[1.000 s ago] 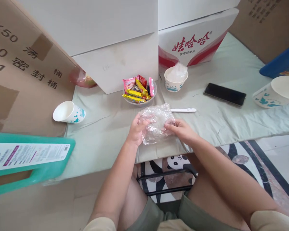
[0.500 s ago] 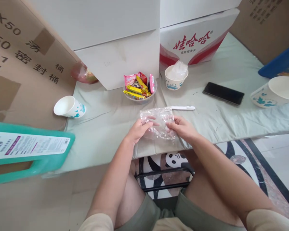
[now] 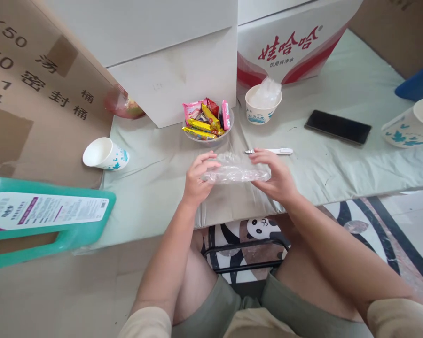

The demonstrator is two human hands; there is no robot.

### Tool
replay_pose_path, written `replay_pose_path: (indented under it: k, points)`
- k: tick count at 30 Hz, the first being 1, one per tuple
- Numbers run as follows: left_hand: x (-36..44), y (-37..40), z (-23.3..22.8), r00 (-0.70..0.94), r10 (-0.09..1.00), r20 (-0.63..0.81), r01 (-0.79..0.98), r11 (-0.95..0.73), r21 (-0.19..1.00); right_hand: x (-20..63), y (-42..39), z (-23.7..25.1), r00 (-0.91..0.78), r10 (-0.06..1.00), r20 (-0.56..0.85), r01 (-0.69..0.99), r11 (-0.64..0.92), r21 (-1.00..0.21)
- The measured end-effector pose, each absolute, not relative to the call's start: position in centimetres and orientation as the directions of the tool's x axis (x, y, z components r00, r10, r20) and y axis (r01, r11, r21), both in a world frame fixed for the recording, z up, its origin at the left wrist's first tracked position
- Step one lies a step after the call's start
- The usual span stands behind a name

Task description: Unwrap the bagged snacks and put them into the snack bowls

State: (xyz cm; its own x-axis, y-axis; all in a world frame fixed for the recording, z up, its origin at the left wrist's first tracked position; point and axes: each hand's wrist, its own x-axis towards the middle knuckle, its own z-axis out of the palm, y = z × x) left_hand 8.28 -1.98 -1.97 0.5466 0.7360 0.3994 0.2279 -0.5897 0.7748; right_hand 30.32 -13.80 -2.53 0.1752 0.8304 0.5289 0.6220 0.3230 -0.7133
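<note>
So I've got this crinkly clear plastic bag [image 3: 237, 172] pinched between both hands, held pretty much flat and edge-on just above the pale green tablecloth [image 3: 155, 188]. My left hand [image 3: 196, 180] has its fingers curled over the bag's left end with the thumb underneath, and my right hand [image 3: 277, 176] grips the right end the same way, so neither hand is spread wide. Can't tell if there's anything inside it.

Everything else, going off the bag: the clear bowl of snack packets [image 3: 207, 123] is just behind it, the white pen-like stick [image 3: 270, 151] is right behind my right fingers, the paper cup with plastic stuffed in it [image 3: 262, 106] is further back right, and the black phone [image 3: 337, 126] is well off to the right. A tipped paper cup [image 3: 105, 154] lies far to the left.
</note>
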Motion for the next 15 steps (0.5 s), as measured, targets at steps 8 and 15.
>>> replay_pose_path:
  k: [8,15]
  points:
    - [5.4,-3.0,-3.5,0.779,0.579,0.242,0.439,-0.778,0.45,31.0,-15.2,-4.8,-0.185,0.938,0.292,0.748,0.327,-0.578]
    - [6.1,-3.5,-3.4,0.782,0.6,0.168,0.405,-0.695,0.594,30.5,-14.7,-4.9,-0.092,0.955,0.284,0.66,0.271,-0.701]
